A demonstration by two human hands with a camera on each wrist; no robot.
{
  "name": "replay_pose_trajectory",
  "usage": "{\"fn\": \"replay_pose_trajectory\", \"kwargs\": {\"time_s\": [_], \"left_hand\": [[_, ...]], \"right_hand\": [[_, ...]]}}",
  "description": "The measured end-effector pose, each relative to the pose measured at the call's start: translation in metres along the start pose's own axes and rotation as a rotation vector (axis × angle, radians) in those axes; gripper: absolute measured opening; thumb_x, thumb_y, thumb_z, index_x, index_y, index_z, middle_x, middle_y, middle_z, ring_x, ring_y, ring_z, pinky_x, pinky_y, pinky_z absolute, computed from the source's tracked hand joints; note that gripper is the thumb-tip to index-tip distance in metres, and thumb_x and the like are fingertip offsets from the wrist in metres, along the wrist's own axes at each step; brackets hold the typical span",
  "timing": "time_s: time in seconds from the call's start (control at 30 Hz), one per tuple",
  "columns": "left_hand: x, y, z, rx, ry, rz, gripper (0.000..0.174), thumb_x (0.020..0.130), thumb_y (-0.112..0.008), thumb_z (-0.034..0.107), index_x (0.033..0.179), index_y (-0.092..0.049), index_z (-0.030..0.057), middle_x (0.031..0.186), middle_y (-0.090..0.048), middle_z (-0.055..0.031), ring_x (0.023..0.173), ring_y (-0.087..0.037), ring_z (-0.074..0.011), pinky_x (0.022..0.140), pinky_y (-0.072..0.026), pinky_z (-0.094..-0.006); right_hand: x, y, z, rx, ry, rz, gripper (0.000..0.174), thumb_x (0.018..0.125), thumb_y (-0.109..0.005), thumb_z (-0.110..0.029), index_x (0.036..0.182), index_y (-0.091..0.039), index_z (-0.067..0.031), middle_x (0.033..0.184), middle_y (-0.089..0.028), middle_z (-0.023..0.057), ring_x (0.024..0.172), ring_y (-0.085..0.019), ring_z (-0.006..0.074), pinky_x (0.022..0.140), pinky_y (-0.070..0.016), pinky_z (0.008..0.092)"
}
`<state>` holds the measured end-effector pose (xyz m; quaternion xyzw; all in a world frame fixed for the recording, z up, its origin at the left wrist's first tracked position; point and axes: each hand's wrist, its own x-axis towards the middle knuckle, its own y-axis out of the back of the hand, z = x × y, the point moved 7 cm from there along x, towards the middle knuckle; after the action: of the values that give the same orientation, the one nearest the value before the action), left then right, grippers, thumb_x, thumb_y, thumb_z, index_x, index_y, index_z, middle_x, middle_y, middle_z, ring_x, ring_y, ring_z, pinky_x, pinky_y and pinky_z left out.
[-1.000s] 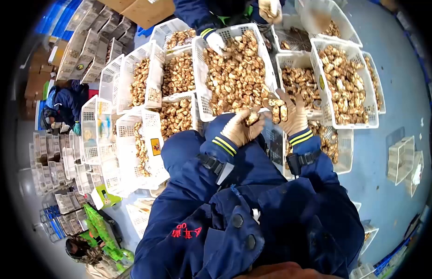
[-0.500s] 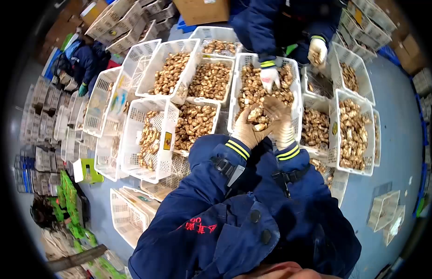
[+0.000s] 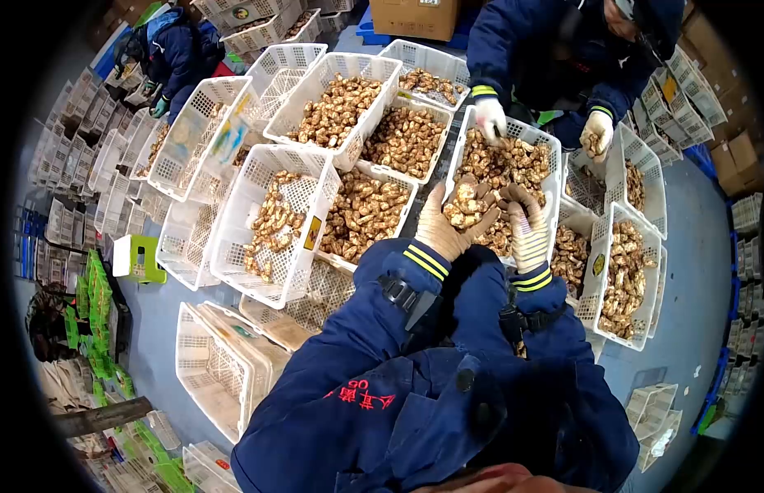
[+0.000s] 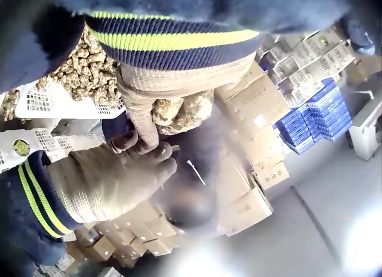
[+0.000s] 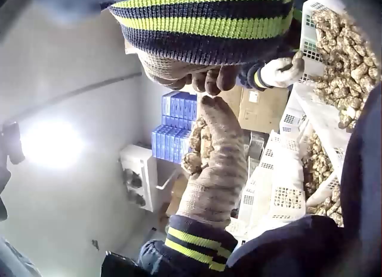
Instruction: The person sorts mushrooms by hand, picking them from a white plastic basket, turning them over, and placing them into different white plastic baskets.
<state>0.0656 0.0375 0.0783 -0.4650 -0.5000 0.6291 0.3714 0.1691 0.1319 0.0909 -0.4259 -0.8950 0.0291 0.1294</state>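
Head view: held mushrooms (image 3: 464, 207), brown and cream, lumpy; located in the palm of the left hand (image 3: 442, 234), above the near end of the middle crate (image 3: 555, 185).

Left hand: gloved, palm upward, fingers curled round the held mushrooms. Right hand (image 3: 527, 234): gloved, close beside the left, fingers loosely bent; both wrist views show its fingertips near the left hand's fingers.

Middle crate: white, perforated, with loose mushrooms (image 3: 513, 156) inside.

Opposite worker (image 3: 526, 41): dark blue jacket, one white-gloved hand (image 3: 490, 121) over the far end of the middle crate, the other hand (image 3: 597, 134) holding mushrooms to its right.

Left side: several white crates of mushrooms, including a labelled crate (image 3: 297, 263) bearing a yellow label (image 3: 313, 232). Right side: a tilted crate (image 3: 600, 267), also containing mushrooms.

Outer area: cardboard box (image 3: 415, 18) at the top; green-and-white bin (image 3: 140, 259) at left, on the blue-grey floor (image 3: 686, 271); another person (image 3: 172, 53) at upper left, among crates. Left wrist view: blue stacks (image 4: 313, 119) and cardboard cartons (image 4: 253, 104) in the background.
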Motion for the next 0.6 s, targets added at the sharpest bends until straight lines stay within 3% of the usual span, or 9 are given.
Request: {"fn": "replay_pose_trajectory", "kwargs": {"time_s": [0.13, 0.2, 0.33, 0.5, 0.6], "left_hand": [[0.002, 0.004, 0.015, -0.016, -0.002, -0.085, 0.035, 0.093, -0.044, 0.027, 0.12, -0.05, 0.0052, 0.121, -0.054, -0.0201, 0.116, -0.05, -0.038, 0.101, -0.0408, -0.0525], [-0.003, 0.004, 0.025, -0.01, -0.005, -0.062, 0.038, 0.086, -0.05, 0.011, 0.123, -0.048, 0.0065, 0.124, -0.052, -0.0208, 0.119, -0.048, -0.039, 0.101, -0.0413, -0.0521], [-0.013, 0.007, 0.044, 0.101, 0.038, -0.084, 0.049, 0.086, -0.054, 0.019, 0.133, -0.042, 0.0132, 0.13, -0.049, -0.0191, 0.118, -0.05, -0.0343, 0.082, -0.0563, -0.0424], [-0.021, 0.022, 0.086, 0.26, -0.068, 0.043, 0.053, 0.091, -0.048, 0.048, 0.129, -0.048, 0.0106, 0.119, -0.057, -0.0172, 0.106, -0.06, -0.029, 0.071, -0.0597, -0.0367], [-0.025, 0.033, 0.114, 0.285, -0.091, 0.025, 0.06, 0.089, -0.047, 0.055, 0.129, -0.047, 0.0111, 0.116, -0.059, -0.014, 0.106, -0.06, -0.0291, 0.073, -0.0593, -0.038]], "right_hand": [[-0.001, 0.01, 0.015, -0.053, -0.149, 0.029, 0.033, 0.094, -0.054, -0.021, 0.121, -0.054, -0.0006, 0.112, -0.061, 0.0114, 0.094, -0.062, 0.017, 0.077, -0.0495, 0.0259], [-0.004, 0.013, 0.027, -0.025, -0.178, -0.003, 0.032, 0.095, -0.052, -0.02, 0.12, -0.054, -0.0009, 0.11, -0.062, 0.0115, 0.092, -0.062, 0.0174, 0.075, -0.0505, 0.0261], [-0.013, 0.011, 0.039, -0.045, -0.237, -0.054, 0.031, 0.094, -0.051, -0.018, 0.118, -0.054, 0.0008, 0.106, -0.062, 0.0123, 0.09, -0.062, 0.0175, 0.075, -0.0512, 0.0262], [-0.02, 0.021, 0.06, -0.008, -0.339, -0.019, 0.03, 0.094, -0.05, -0.017, 0.117, -0.054, 0.0026, 0.102, -0.063, 0.0145, 0.085, -0.063, 0.0187, 0.072, -0.0525, 0.0256], [-0.019, 0.026, 0.06, -0.06, -0.313, -0.071, 0.033, 0.094, -0.051, -0.02, 0.119, -0.054, 0.0018, 0.104, -0.063, 0.0148, 0.086, -0.063, 0.0188, 0.073, -0.0528, 0.0274]]}}
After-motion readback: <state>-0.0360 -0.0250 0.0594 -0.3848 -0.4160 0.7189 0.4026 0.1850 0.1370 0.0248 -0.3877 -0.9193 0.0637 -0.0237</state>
